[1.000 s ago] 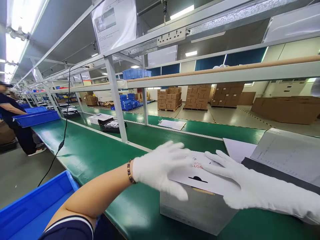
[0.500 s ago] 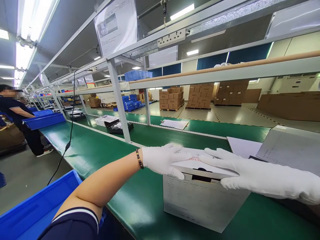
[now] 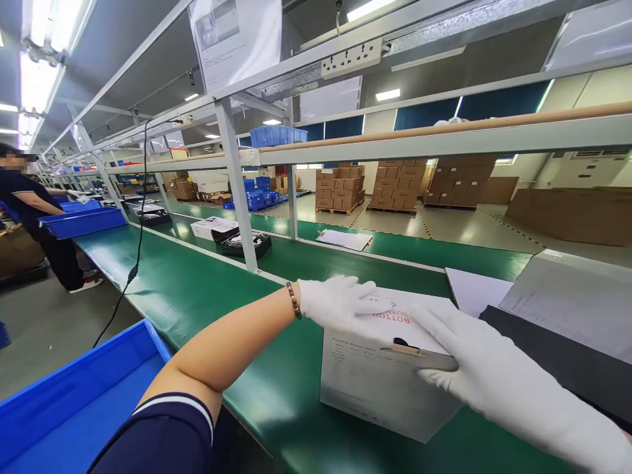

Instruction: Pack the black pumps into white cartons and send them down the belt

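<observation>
A white cardboard box (image 3: 375,388) with red print on its top flap stands on the green conveyor belt (image 3: 207,296) in front of me. My left hand (image 3: 340,304), in a white glove, lies flat on the left part of the top flap. My right hand (image 3: 464,349), also gloved, presses flat on the right part of the flap, its fingers reaching toward the left hand. Neither hand grips anything. A beaded bracelet sits on my left wrist.
A blue bin (image 3: 74,401) stands at lower left. White sheets and a dark tray (image 3: 557,368) lie to the right of the box. A black cable (image 3: 135,257) hangs over the belt. A co-worker (image 3: 29,217) stands far left by another blue bin. Boxes lie farther along.
The box has shifted slightly left on the belt. My right hand slid down over the flap's near right corner, and my left hand stayed flat on the left side of the top.
</observation>
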Demonstrator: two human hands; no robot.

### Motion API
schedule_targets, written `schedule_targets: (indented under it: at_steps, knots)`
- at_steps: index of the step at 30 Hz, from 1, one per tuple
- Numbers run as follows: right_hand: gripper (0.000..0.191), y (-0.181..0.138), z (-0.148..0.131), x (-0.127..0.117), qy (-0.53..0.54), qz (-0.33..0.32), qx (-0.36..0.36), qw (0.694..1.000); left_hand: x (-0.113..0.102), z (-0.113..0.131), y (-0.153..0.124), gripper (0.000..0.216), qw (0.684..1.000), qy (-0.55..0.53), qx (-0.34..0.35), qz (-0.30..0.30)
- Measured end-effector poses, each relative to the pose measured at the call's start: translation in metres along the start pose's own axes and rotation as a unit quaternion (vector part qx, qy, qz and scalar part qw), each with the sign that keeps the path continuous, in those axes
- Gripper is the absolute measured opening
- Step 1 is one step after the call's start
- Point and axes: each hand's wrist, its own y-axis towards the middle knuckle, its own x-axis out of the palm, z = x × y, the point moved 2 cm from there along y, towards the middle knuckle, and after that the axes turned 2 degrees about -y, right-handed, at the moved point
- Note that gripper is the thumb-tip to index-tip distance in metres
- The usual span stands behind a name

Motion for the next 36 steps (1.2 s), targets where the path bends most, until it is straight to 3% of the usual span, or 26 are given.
schedule_targets:
  at_steps: [4,7,12,17,21,24,27,30,33,36]
  knots:
    - [0.067,-0.006,-0.028,0.001,-0.05,0.133,-0.071,0.987,-0.005,-0.005,0.015,0.066,0.999,-0.028,-0.044,-0.005]
    - [0.064,0.0,-0.035,0.011,-0.098,0.185,-0.067,0.976,-0.004,-0.001,0.02,0.064,0.997,-0.026,-0.068,0.002]
    - [0.041,0.008,-0.029,0.017,-0.082,0.2,-0.044,0.975,0.0,0.0,0.02,0.061,0.998,-0.024,-0.053,0.023]
    - [0.05,-0.003,-0.032,0.013,-0.013,0.184,-0.079,0.98,0.002,-0.002,0.021,0.061,0.998,-0.028,-0.046,0.027]
    - [0.045,-0.001,-0.028,0.018,-0.005,0.139,0.023,0.99,0.004,-0.003,0.02,0.062,0.997,-0.038,-0.041,0.045]
    - [0.042,0.008,-0.022,0.018,0.006,0.109,0.139,0.984,0.006,-0.005,0.021,0.063,0.997,-0.046,-0.031,0.061]
    - [0.041,0.011,-0.023,0.012,0.028,0.086,0.196,0.976,0.006,-0.006,0.023,0.064,0.996,-0.053,-0.027,0.074]
    - [0.041,-0.006,-0.031,0.004,0.017,0.139,0.229,0.963,0.005,-0.01,0.017,0.063,0.994,-0.061,-0.029,0.083]
    - [0.044,-0.044,-0.042,0.002,-0.031,0.201,0.216,0.955,0.008,-0.026,-0.004,0.065,0.989,-0.089,-0.055,0.104]
    - [0.037,-0.095,-0.045,0.016,-0.024,0.18,0.212,0.96,0.02,-0.055,-0.043,0.066,0.961,-0.204,-0.101,0.159]
